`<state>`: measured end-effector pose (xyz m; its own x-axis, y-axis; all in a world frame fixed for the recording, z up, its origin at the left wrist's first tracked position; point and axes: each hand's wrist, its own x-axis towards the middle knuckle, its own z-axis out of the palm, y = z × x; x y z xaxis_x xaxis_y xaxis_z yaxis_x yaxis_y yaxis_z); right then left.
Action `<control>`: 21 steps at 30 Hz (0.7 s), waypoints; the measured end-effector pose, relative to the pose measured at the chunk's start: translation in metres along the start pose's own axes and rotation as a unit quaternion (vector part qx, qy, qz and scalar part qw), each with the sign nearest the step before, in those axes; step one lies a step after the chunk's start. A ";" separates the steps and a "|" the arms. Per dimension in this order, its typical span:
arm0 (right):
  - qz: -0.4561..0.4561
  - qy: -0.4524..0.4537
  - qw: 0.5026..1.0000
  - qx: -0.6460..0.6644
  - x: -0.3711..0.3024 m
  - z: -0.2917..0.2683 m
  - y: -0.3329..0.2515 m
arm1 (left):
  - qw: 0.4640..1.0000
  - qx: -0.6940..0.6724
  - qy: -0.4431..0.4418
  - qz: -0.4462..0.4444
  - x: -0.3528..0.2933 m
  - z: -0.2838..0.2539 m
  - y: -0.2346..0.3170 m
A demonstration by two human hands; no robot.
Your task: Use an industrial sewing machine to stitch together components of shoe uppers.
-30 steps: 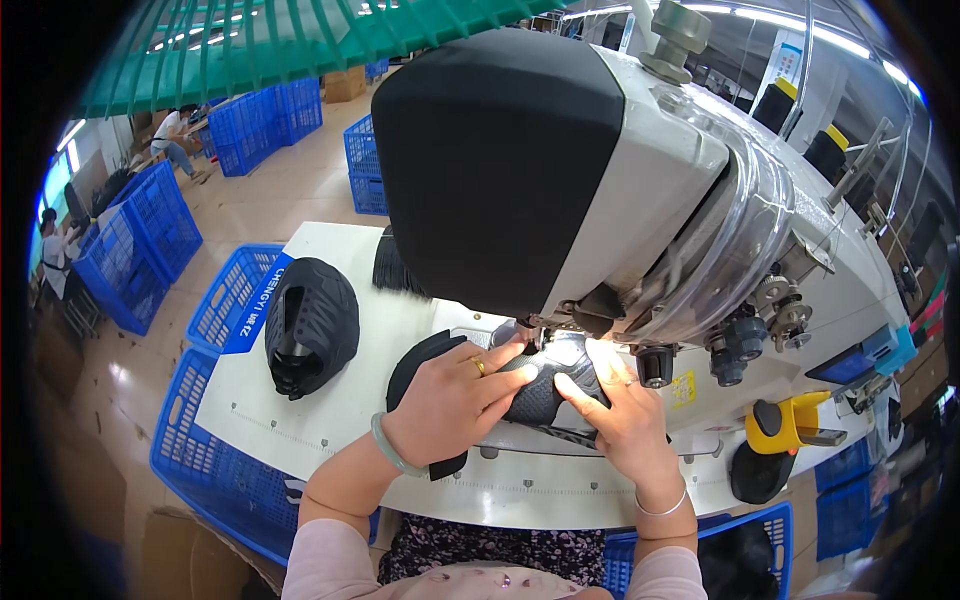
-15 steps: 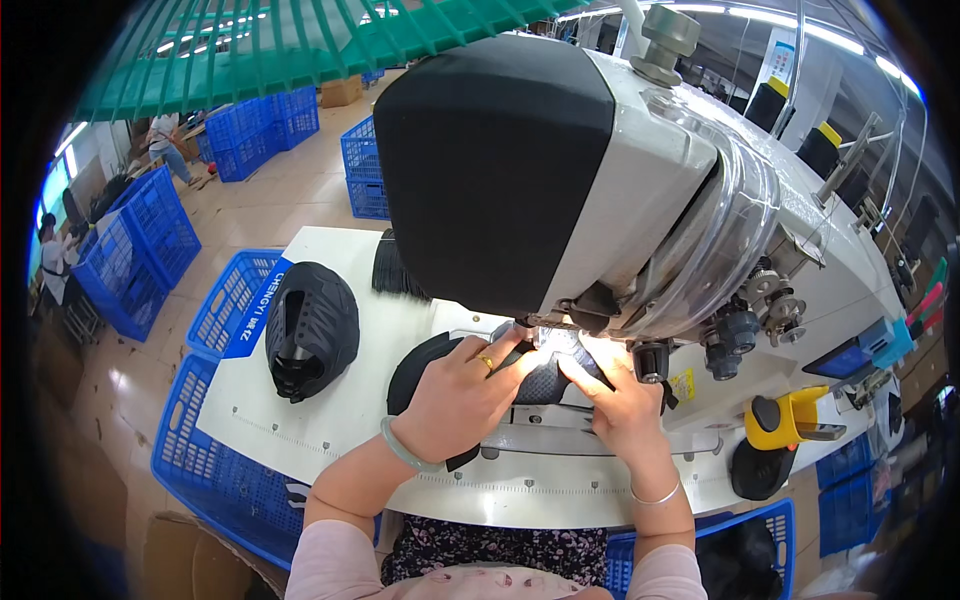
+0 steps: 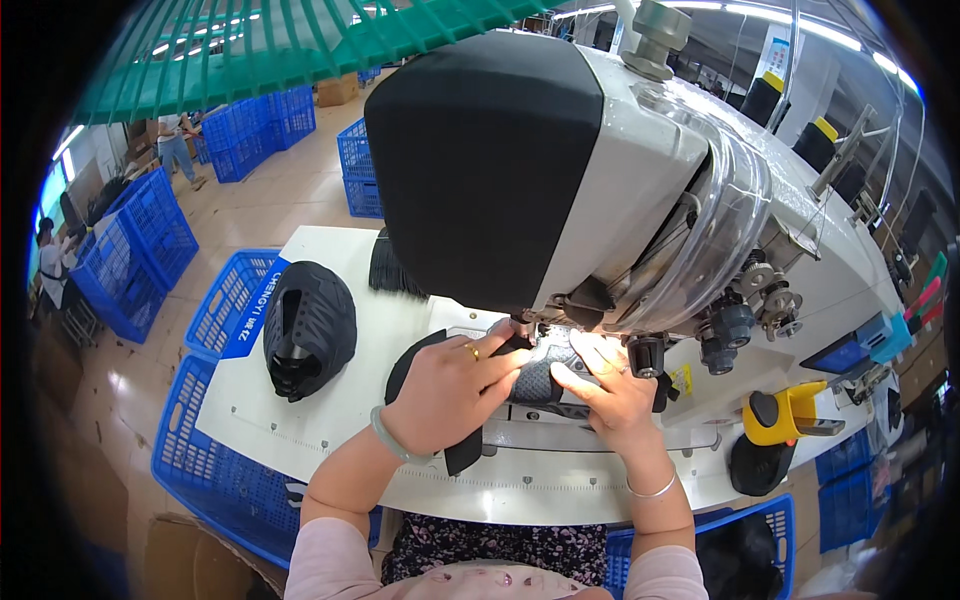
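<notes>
left hand [image 3: 450, 390] | right hand [image 3: 610, 385] | both hands pressed flat on black shoe upper [image 3: 540, 375] | under sewing machine [image 3: 600, 170]

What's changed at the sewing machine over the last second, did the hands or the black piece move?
Little changed. The right hand drew in slightly toward the needle, closing up on the left hand, and less of the black shoe piece shows between them. Both hands press the piece flat under the sewing machine; nothing was let go. The stack of black pieces on the table stayed put.
</notes>
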<state>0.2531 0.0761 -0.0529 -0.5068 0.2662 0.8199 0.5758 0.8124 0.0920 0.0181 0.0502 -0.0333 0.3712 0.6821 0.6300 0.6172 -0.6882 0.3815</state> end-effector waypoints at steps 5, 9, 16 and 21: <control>0.009 0.006 1.000 -0.002 0.003 -0.001 -0.003 | 0.995 0.086 0.017 0.054 -0.004 0.003 0.003; 0.012 0.017 1.000 -0.002 0.003 0.002 -0.003 | 0.995 0.073 0.025 0.064 -0.003 0.003 0.000; 0.032 0.024 0.999 0.013 0.003 0.006 -0.002 | 0.995 0.076 0.029 0.059 -0.001 0.003 -0.001; 0.057 0.020 0.998 0.036 -0.004 0.011 0.005 | 0.992 0.109 0.024 0.057 -0.001 0.006 0.003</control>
<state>0.2510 0.0851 -0.0616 -0.4133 0.3390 0.8451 0.5802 0.8134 -0.0425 0.0232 0.0489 -0.0369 0.4174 0.5863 0.6943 0.7102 -0.6871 0.1534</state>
